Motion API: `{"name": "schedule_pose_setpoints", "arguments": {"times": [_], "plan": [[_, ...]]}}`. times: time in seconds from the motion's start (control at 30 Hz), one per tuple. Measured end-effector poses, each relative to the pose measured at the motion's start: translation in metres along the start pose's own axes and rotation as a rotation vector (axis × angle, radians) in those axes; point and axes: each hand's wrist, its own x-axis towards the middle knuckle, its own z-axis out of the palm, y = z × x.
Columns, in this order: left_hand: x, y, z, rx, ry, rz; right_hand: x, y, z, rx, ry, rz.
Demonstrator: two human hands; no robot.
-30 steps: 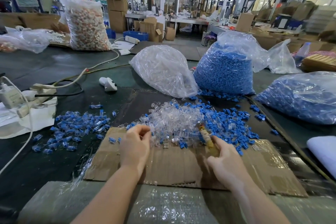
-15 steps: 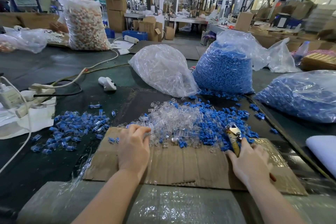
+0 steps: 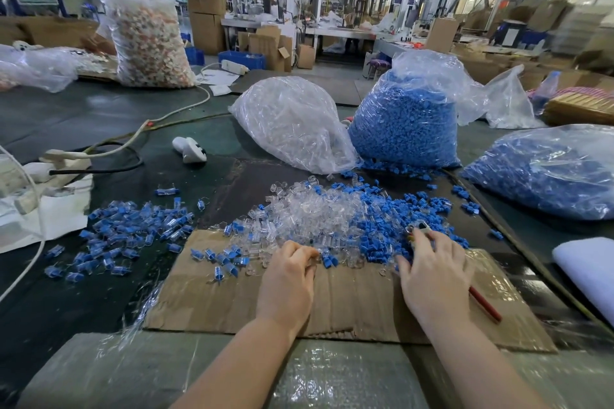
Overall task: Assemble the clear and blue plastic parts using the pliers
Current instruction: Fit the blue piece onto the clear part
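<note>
A pile of assembled blue-and-clear pieces [image 3: 133,232] is spread at the left of the dark table [image 3: 66,129]. On the cardboard sheet [image 3: 349,302], the left hand [image 3: 287,279] is curled at the near edge of the clear parts [image 3: 309,212], its grip seemingly pinched on 1 small piece. Just right, blue parts [image 3: 382,226] are heaped. The right hand [image 3: 435,272] is closed around the pliers [image 3: 419,228], whose red handle [image 3: 485,304] shows behind the palm. 2 bags of blue parts [image 3: 408,123] are seen beyond.

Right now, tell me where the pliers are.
In the head view the pliers are on the right, gripped in the right hand, their metal head poking into the loose blue parts and a red handle trailing over the cardboard sheet.
</note>
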Motion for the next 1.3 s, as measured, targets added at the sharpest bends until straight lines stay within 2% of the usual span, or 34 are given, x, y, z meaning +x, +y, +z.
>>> {"name": "schedule_pose_setpoints", "arguments": {"times": [0.07,0.13,0.3,0.5,0.97,1.3], "plan": [[-0.001,0.0,0.0,0.011,-0.024,0.03,0.003,-0.009,0.004,0.068,0.036,-0.14],[-0.002,-0.001,0.002,0.043,-0.057,0.072,0.005,-0.017,0.009,0.09,-0.003,-0.208],[-0.001,-0.002,0.003,0.094,-0.094,0.139,0.006,-0.027,0.021,0.18,-0.056,-0.226],[-0.001,0.0,0.0,-0.044,-0.035,0.108,-0.005,-0.037,0.023,0.315,0.008,-0.271],[-0.008,0.006,-0.008,-0.155,0.073,0.009,-0.012,-0.048,0.016,0.357,0.095,-0.203],[-0.007,0.006,-0.008,-0.189,0.072,0.023,-0.008,-0.046,0.021,0.274,0.061,-0.182]]}}
